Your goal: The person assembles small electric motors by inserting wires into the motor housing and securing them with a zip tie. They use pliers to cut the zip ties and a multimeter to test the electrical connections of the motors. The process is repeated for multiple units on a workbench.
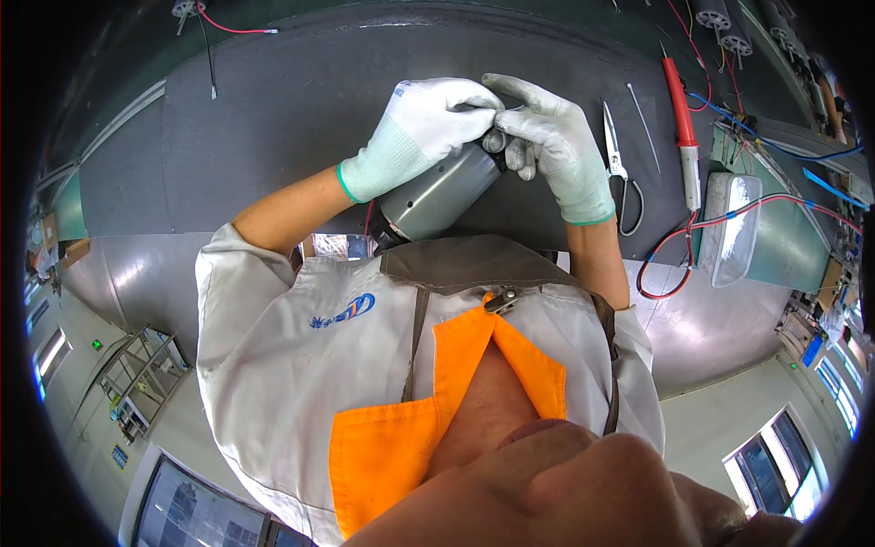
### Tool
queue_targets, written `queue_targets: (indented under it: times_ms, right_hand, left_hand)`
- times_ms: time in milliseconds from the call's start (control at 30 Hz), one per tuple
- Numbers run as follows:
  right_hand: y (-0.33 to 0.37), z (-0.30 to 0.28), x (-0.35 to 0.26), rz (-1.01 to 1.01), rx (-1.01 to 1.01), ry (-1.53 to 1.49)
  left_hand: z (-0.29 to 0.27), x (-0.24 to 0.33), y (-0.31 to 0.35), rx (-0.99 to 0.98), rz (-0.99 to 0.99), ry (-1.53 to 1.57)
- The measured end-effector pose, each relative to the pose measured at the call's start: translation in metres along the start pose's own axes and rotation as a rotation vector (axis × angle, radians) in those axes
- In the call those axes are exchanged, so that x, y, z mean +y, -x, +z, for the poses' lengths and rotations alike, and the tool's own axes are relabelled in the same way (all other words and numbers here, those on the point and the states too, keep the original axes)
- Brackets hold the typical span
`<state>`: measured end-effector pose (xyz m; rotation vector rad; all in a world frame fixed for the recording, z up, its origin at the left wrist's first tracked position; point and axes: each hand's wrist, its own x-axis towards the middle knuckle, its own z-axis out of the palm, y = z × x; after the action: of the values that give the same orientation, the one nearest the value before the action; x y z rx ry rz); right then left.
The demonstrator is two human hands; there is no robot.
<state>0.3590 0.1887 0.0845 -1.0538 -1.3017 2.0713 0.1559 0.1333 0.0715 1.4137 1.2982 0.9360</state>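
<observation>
In white gloves with green cuffs, my left hand (433, 118) and my right hand (556, 137) meet above the far end of a grey cylindrical motor (439, 193). My left thumb and forefinger are pinched together, touching the right fingertips. On the right hand, the thumb and fingers are bent inward, with the forefinger reaching over toward the left hand. Whatever sits between the fingertips is too small and covered to make out. The motor lies tilted close to my chest, its near end down to the left; the gloves hide part of its far end.
Scissors (615, 155) and a white cable tie (643, 128) lie right of my hands. Beyond them are a red pointed probe (679, 105) with a looped cable and a clear plastic box (731, 228). Motors stand at the upper right (735, 41) and upper left (187, 8).
</observation>
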Motion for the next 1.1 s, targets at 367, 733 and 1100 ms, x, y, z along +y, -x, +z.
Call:
queue_targets:
  times_ms: [367,733,1100]
  right_hand:
    - [0.025,0.008,0.007,-0.741,0.345,1.318]
    - [0.023,-0.028,0.025,-0.382,0.487,0.625]
    - [-0.015,-0.035,0.021,-0.37,0.493,0.148]
  left_hand:
    - [0.021,0.005,0.004,0.128,0.21,-0.26]
    - [0.033,0.001,0.026,0.265,0.128,-0.119]
    - [0.027,0.002,0.019,0.126,0.428,-0.77]
